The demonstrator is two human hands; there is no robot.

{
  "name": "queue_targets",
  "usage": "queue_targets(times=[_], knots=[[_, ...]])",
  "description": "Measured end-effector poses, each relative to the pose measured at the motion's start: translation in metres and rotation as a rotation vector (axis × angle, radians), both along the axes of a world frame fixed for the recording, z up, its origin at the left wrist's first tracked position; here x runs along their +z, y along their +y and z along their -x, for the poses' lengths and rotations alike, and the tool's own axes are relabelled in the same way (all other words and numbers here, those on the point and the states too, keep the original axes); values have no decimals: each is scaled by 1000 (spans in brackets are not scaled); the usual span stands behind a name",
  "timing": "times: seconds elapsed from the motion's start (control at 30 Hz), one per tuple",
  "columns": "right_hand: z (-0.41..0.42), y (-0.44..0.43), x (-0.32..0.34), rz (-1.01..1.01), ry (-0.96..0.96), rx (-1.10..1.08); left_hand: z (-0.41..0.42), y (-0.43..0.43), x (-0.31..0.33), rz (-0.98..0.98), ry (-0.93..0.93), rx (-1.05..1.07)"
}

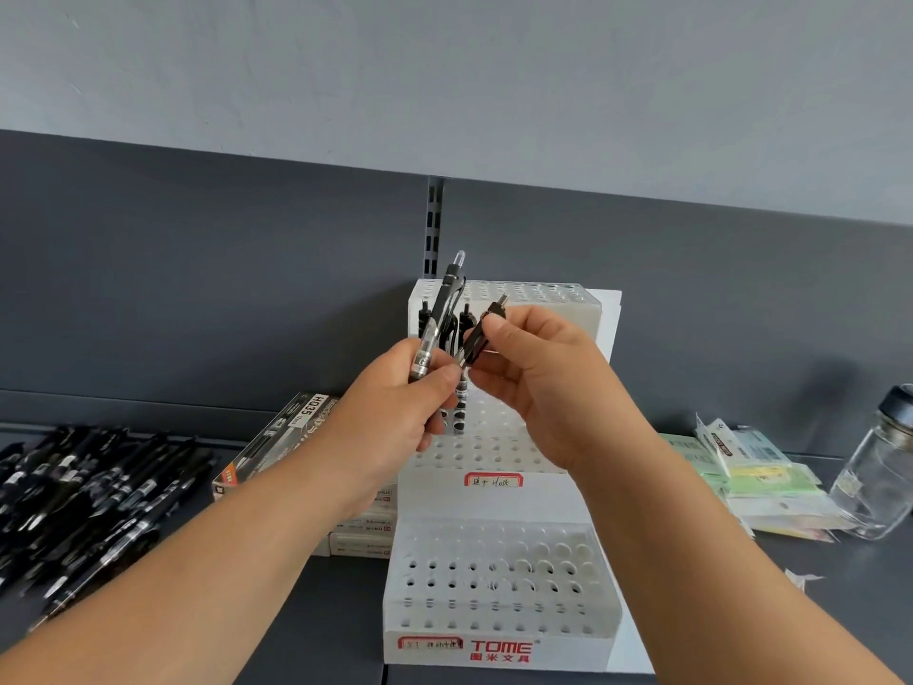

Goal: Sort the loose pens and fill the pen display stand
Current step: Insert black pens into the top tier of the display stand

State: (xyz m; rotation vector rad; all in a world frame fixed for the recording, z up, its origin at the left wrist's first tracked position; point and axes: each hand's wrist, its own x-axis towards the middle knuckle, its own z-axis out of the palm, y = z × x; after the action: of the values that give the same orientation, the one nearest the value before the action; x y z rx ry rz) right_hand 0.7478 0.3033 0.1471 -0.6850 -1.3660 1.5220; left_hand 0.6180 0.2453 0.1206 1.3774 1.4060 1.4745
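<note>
Facing a dark grey shelf surface (pixel 321 625) across the lower frame. Behind it is a darker back panel (pixel 197 289) with a slotted upright (pixel 435 224) at centre, and a pale grey wall (pixel 444 66) fills the top.

The white pen display stand (pixel 568 650) sits at centre and lower centre. It is stepped in tiers of holes, and most holes are unfilled. A few stood pens (pixel 467 316) are in the upper tier; the red lettering "TOME" is on the front face.

The left hand (pixel 400 393), at centre, has its fingers curled round a small bunch of black pens (pixel 435 328), tips pointing up.

The right hand (pixel 533 383), just beside it, pinches a single pen (pixel 477 338) between thumb and fingers, tilted up to the right. Both hands are raised in front of the stand's upper tiers.

The loose pens (pixel 84 496) lie heaped at the left edge. A pen box (pixel 276 437) marked "H035" lies between the heap and the stand. At right are flat green packets (pixel 751 477), then a glass jar (pixel 874 482) with a dark lid at the far right edge.
</note>
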Motion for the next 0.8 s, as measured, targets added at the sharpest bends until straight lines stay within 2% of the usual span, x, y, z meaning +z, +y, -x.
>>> queue_targets(times=[0.1, 0.2, 0.33, 0.57, 0.7, 0.8], knots=[[-6, 4, 14, -125, -46, -184, 5, -2, 0, -35, 22, 63], [-14, 11, 26, -346, -149, -410, 15, -1, 0, -54, 25, 139], [-9, 17, 21, -541, -345, -464, 20, -1, -4, -13, 33, 147], [0, 29, 1, -510, -450, -429, 21, -3, -4, 21, -21, 129], [2, 33, -15, -481, -549, -447, 21, -3, -3, 20, -153, 115], [1, 33, -16, -493, -589, -468, 19, -2, -3, -5, -144, 103]])
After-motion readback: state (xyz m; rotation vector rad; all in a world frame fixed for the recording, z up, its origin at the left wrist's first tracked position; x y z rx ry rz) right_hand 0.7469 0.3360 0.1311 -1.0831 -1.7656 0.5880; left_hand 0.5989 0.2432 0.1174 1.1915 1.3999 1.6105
